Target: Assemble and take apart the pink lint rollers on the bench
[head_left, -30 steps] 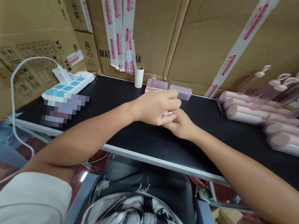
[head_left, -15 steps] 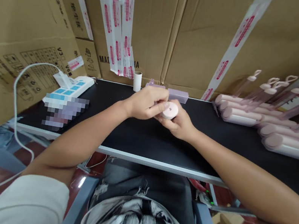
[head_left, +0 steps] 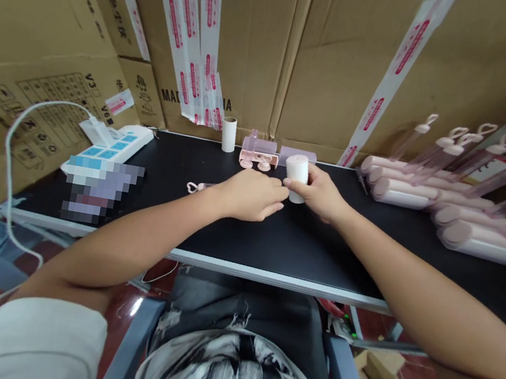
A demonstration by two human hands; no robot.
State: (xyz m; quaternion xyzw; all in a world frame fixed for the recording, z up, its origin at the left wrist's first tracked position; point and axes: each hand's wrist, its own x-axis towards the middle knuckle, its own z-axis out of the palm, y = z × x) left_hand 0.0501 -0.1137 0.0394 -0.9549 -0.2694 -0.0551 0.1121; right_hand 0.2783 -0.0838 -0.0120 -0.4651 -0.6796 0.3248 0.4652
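Observation:
My right hand (head_left: 322,195) is closed around a white roll (head_left: 295,187) that stands upright at the middle of the black table, a pinkish round end on top. Just left of the roll is my left hand (head_left: 254,196), palm down, its fingers stretched toward the roll and the thumb apart. Whether its fingertips touch the roll I cannot tell. Behind the left wrist lies a handle with a pink heart-shaped loop (head_left: 192,187), mostly covered by the arm. Beyond the hands sits a translucent pink holder (head_left: 259,157) with two small round feet facing me, beside a lilac translucent cover (head_left: 295,153).
A white cardboard tube (head_left: 228,134) stands near the back. Several pale pink rollers (head_left: 405,193) with heart-topped handles fill the right side. On the left are a white power strip (head_left: 109,149) with a cable and a blurred-out item (head_left: 104,190). Cardboard walls (head_left: 253,41) border the table (head_left: 225,237).
The roll has turned from its end facing me to upright in my right hand. My left hand has come off it and moved down toward me, uncovering the pink holder and the heart loop.

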